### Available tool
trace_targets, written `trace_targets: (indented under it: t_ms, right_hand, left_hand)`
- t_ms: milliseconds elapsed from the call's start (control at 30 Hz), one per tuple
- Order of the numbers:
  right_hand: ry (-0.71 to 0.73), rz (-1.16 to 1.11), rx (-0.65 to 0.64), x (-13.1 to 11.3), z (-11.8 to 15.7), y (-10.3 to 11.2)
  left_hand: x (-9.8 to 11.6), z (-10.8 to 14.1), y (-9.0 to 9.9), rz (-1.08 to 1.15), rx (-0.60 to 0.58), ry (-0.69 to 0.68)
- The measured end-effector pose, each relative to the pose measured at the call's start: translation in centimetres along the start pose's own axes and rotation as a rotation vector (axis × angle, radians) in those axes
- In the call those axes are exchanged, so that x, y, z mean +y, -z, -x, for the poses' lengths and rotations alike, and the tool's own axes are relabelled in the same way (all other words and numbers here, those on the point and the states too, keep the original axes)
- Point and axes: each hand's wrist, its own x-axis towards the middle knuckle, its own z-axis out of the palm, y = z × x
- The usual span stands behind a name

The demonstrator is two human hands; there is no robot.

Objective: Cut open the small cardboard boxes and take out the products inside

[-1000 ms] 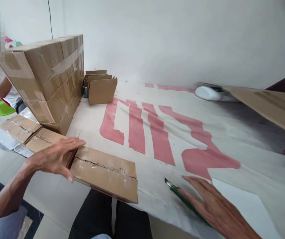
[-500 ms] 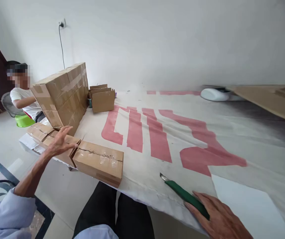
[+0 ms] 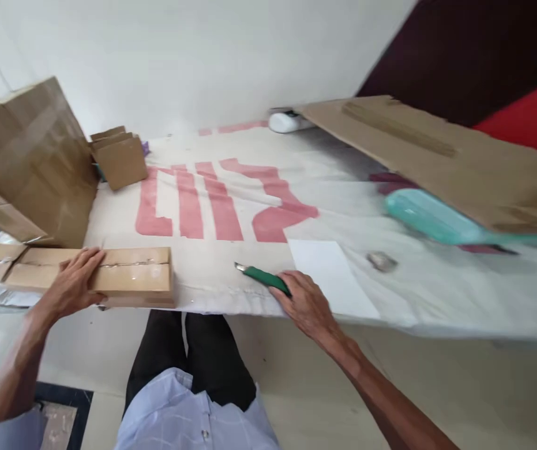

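My left hand (image 3: pixel 75 281) rests on a long taped cardboard box (image 3: pixel 139 270) at the table's front edge, fingers over its top and thumb down the front side. Another cardboard box (image 3: pixel 38 261) lies end to end with it on the left. My right hand (image 3: pixel 306 301) is closed around the rear of a green utility knife (image 3: pixel 265 278), low over the cloth. The knife's metal tip points left, towards the box. A white sheet (image 3: pixel 329 272) lies beside and behind my right hand.
A stack of large taped boxes (image 3: pixel 38 169) stands at the left, with an open small carton (image 3: pixel 122 161) behind. At the right, a raised cardboard sheet (image 3: pixel 427 156) overhangs a turquoise object (image 3: pixel 430 215). A small crumpled grey thing (image 3: pixel 381 261) lies on the white cloth.
The view has swung right. My left hand has come down from above the boxes onto the nearest one. My right hand still has the utility knife. The other person has left the view.
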Motion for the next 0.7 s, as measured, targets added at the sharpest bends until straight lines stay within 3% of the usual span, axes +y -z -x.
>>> trace_targets:
  t_ms: [33,200,333,400,500,600,700]
  right_hand:
    - [-0.005,-0.015,0.009,0.1,0.4,0.1]
    - [0.049,-0.084,0.027,2.2,1.6,-0.5]
    - [0.089,-0.106,-0.031,2.0,1.2,0.0]
    - [0.033,-0.077,-0.067,1.0,1.0,0.7]
    - [-0.054,-0.023,-0.100,0.0,0.4,1.4]
    - [-0.066,0.012,-0.082,0.5,-0.1,1.5]
    - [-0.046,0.039,-0.060,1.2,0.0,1.4]
  left_hand:
    - [0.5,-0.2,-0.3,0.029,0.019,-0.039]
    - [5.4,-0.7,-2.8,0.041,0.016,0.024]
    - [8.0,-0.5,-5.0,0.244,0.066,0.029]
    - [8.1,0.4,-5.9,0.441,0.119,0.043]
    - [6.4,1.1,-7.2,0.743,0.180,0.080]
    - [4.6,0.2,-8.4,0.922,0.170,0.110]
    - [4.5,-0.5,-9.0,1.022,0.203,0.123]
